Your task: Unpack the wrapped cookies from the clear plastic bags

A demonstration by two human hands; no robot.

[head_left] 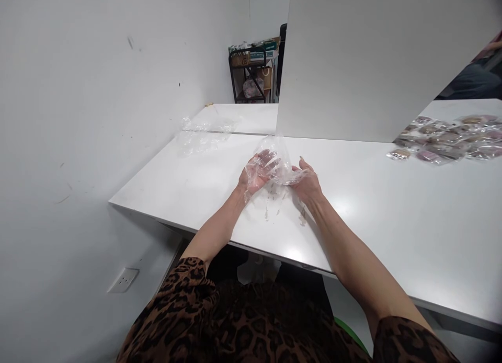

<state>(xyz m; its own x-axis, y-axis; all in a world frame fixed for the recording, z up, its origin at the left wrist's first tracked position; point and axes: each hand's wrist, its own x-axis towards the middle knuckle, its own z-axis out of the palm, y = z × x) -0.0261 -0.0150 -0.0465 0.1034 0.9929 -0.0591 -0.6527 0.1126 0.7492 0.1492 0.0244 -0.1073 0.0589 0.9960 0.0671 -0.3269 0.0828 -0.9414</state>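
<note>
Crumpled clear plastic film [280, 161], perhaps a bag, lies spread between my two hands above the white table. My left hand [257, 172] supports its left side, palm turned up, and the fingers show blurred through the film. On the other side my right hand [308, 184] grips the film's edge, with the thumb raised and the other fingers partly hidden. Several small pale scraps [301, 216] lie on the tabletop just below the hands. Whether anything sits inside the film cannot be made out.
More clear plastic [202, 135] lies at the table's back left, near the wall. Many small wrapped packets [451, 138] are spread at the right. A tall white panel [345, 65] rises behind the table [372, 211]. A loaded black rack [251, 72] stands beyond.
</note>
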